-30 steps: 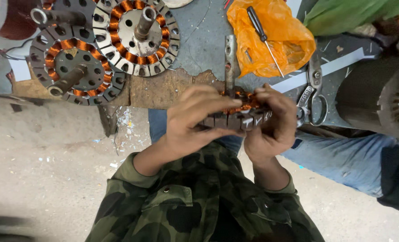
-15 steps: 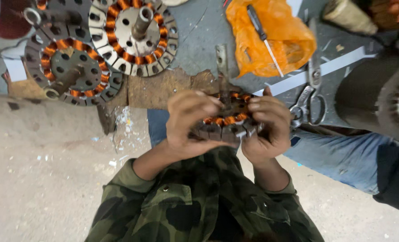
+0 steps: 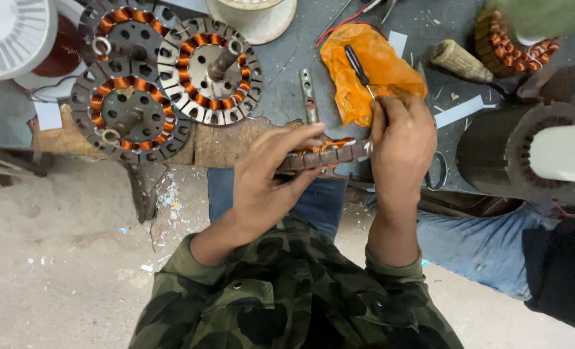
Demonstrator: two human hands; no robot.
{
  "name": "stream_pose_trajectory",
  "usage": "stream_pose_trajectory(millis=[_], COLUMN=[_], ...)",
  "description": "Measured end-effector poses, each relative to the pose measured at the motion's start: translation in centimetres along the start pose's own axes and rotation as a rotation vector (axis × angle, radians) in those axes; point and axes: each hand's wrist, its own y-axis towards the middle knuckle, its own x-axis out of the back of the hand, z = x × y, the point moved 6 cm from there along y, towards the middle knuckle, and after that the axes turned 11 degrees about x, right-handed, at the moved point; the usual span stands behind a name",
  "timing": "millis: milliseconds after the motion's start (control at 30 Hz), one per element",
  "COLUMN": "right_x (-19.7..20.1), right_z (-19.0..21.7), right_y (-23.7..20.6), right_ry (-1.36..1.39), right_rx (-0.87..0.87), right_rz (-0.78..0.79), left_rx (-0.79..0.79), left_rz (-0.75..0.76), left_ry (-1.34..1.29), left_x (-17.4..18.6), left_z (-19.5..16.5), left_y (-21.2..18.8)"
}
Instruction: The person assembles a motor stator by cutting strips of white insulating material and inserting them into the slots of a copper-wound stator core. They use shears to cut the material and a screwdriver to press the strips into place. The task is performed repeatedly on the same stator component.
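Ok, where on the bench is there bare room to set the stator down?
Bare grey bench shows between the wound stators and the orange bag, broken only by a slim metal bar. The far left is crowded with spools; the right with a motor housing and scissors.

**Colours and patterns observed at the bench**

The stator [image 3: 326,155] held between the hands shows dull grey steel with copper-orange windings. Three further stators [image 3: 210,71] on the bench repeat that scheme: grey toothed rims ringed with orange coils. The sleeves [image 3: 287,291] carry a green, black and brown camouflage pattern. The plastic bag [image 3: 365,71] is bright orange; the screwdriver [image 3: 357,64] on it has a black handle. The spool [image 3: 12,35] is white. The bench top [image 3: 287,64] is grey-blue. The trousers [image 3: 481,245] are faded blue denim.
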Motion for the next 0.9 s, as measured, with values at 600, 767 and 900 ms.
stream_pose_trajectory(millis=[600, 767, 900], right_x=[4.1, 4.4, 3.4], right_z=[-2.6, -0.9, -0.6], right_y=[-3.7, -5.2, -5.6], right_ry=[1.288, 1.390, 1.325], right_rx=[-0.239, -0.045, 0.013], right_rz=[-0.367, -0.445, -0.471], left_rx=[-0.034, -0.050, -0.040], left_rz=[0.131, 0.121, 0.128], left_ry=[0.009, 0.028, 0.013], left_x=[-0.4, -0.5, -0.8], left_z=[0.5, 0.5, 0.7], left_y=[1.5, 1.4, 1.3])
